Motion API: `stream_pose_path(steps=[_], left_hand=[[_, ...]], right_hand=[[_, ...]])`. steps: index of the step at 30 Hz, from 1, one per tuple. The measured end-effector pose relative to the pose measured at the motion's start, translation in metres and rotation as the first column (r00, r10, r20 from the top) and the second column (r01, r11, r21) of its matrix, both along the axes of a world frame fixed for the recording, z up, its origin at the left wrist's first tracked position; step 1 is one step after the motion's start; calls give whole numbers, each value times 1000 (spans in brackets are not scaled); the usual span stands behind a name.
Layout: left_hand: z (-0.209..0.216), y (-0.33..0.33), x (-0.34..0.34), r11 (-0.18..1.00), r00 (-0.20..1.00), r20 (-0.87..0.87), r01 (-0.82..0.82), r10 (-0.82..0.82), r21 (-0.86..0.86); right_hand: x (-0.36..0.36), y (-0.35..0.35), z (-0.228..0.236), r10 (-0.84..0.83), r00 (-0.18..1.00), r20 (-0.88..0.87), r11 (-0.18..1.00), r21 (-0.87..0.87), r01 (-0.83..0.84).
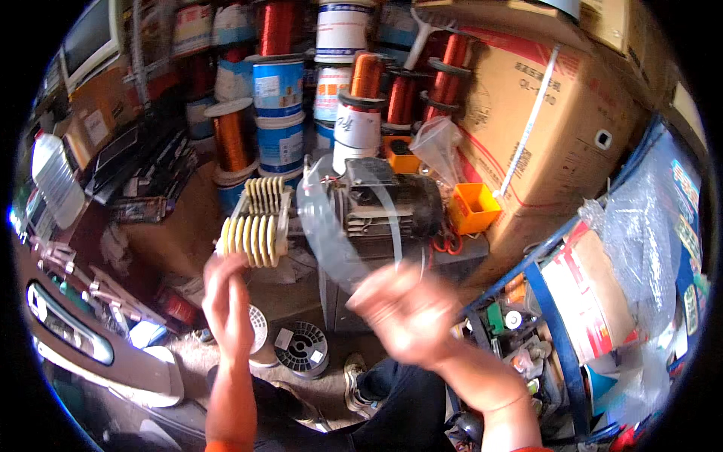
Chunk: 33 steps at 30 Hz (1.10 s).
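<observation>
Now, left hand (228, 301) flat and open, just under yellow winding form (254, 226) on motor (384, 207), right hand (410, 313) blurry, fingers spread, holding nothing, blue-and-white tubs (279, 113) w/ paper labels stacked behind, big brown box (542, 113) at right, small orange box (472, 207) beside motor.

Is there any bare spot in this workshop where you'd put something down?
Little. One sunlit floor patch between the empty spools and the grey curved panel. Shelves with wire spools, cardboard boxes and the blue rack are packed. Both hands, left and right, crowd the winding machine.
</observation>
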<state>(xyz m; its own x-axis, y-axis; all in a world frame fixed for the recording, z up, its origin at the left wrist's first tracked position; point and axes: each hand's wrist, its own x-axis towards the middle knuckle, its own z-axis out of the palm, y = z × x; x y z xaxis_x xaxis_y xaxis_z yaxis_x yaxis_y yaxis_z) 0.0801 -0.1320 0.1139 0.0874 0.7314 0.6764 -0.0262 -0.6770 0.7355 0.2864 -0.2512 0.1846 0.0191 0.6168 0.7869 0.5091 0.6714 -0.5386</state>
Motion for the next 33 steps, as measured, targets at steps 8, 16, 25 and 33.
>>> stream_pose_path(steps=[8,16,25,33], left_hand=[[1,-18,-19,684,791,594,516,-150,-515],[-23,-23,-11,795,902,411,345,-134,-499],[-67,-101,52,569,895,63,333,-441,-752],[-86,-79,60,646,740,-214,362,-638,-672]], right_hand=[[7,-51,-161,207,839,503,777,-606,171],[123,-107,-201,218,783,582,235,-810,537],[85,-66,-160,153,988,9,654,-751,-94],[9,-2,-155,60,977,-205,950,-289,-119]])
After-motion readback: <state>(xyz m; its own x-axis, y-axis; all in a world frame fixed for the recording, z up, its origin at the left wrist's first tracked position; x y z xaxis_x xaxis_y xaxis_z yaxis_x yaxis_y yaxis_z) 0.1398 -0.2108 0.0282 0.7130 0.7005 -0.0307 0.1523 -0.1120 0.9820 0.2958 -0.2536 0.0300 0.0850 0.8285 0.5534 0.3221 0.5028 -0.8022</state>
